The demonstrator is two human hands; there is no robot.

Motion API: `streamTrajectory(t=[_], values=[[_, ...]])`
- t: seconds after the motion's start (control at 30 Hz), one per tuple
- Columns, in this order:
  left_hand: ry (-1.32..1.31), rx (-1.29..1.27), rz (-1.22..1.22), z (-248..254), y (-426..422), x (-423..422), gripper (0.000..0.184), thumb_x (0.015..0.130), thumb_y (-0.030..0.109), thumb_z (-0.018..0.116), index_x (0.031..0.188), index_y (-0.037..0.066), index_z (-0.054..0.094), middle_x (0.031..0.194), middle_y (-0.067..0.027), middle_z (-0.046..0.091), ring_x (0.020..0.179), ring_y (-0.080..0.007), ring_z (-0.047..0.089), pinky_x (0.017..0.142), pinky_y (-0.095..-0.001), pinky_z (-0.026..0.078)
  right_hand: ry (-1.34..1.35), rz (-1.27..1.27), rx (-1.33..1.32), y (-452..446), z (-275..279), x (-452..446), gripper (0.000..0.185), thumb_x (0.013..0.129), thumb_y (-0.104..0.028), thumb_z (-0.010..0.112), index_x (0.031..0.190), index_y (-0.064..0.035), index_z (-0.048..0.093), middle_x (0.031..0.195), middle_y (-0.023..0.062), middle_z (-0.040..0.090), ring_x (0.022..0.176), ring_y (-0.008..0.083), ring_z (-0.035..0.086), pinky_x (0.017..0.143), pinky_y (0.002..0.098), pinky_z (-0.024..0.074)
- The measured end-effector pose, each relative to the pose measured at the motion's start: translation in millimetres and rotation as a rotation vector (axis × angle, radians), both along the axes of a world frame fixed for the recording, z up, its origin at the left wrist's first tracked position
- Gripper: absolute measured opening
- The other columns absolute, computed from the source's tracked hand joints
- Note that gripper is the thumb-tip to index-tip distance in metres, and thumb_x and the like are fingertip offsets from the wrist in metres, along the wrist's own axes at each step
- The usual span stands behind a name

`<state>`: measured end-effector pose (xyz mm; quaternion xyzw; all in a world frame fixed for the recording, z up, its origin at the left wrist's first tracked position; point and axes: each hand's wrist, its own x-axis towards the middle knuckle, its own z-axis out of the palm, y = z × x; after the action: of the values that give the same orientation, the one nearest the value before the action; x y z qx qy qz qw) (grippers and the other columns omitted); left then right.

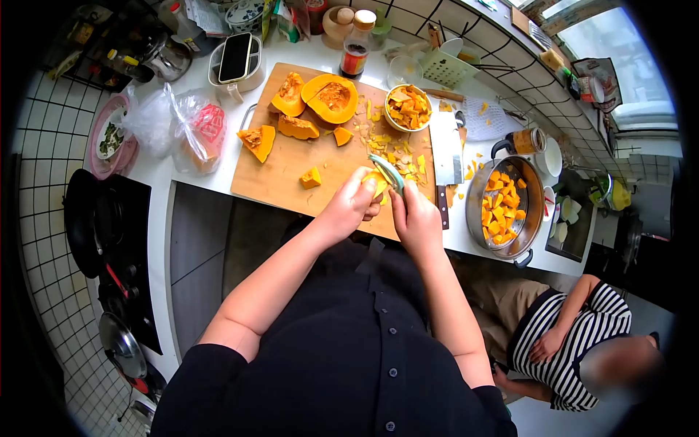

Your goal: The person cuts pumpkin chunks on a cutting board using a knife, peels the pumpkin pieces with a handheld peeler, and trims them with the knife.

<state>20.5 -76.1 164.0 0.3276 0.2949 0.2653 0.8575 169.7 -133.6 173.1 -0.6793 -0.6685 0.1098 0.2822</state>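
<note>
Over the near edge of the cutting board (266, 177), the left hand (352, 204) holds 1 pumpkin piece (378, 185) and the right hand (418, 220) a peeler (387, 171), with cut chunks (501, 211) done in the pot (536, 218) rightward and 4 larger sections (338, 109) left on the board.

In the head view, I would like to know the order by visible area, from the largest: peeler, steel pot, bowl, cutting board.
1. Cutting board
2. Steel pot
3. Bowl
4. Peeler, in the right hand; nearness to the camera may enlarge it, but it covers the least.
</note>
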Motion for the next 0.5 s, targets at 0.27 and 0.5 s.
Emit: streamTrajectory(t=[0.27, 0.5], values=[[-0.054, -0.031, -0.033, 0.5, 1.3, -5.1, 0.018, 0.099, 0.027, 0.036, 0.107, 0.011, 0.039, 0.076, 0.0010, 0.035, 0.060, -0.0056, 0.031, 0.050, -0.0195, 0.024, -0.011, 0.023, 0.023, 1.2, -1.7, 3.4, 0.018, 0.087, -0.018, 0.062, 0.087, -0.0050, 0.049, 0.065, 0.0142, 0.057, 0.058, 0.0332, 0.059, 0.050, 0.0407, 0.0470], [0.121, 0.209, 0.051, -2.7, -3.3, -7.7, 0.024, 0.098, 0.026, 0.039, 0.113, 0.007, 0.038, 0.079, -0.0003, 0.039, 0.062, -0.0061, 0.034, 0.053, -0.0196, 0.028, 0.028, -0.005, 0.007, 3.3, -8.5, -4.8, 0.019, 0.088, -0.020, 0.061, 0.086, -0.0057, 0.049, 0.064, 0.0137, 0.058, 0.057, 0.0325, 0.059, 0.049, 0.0404, 0.0471]])
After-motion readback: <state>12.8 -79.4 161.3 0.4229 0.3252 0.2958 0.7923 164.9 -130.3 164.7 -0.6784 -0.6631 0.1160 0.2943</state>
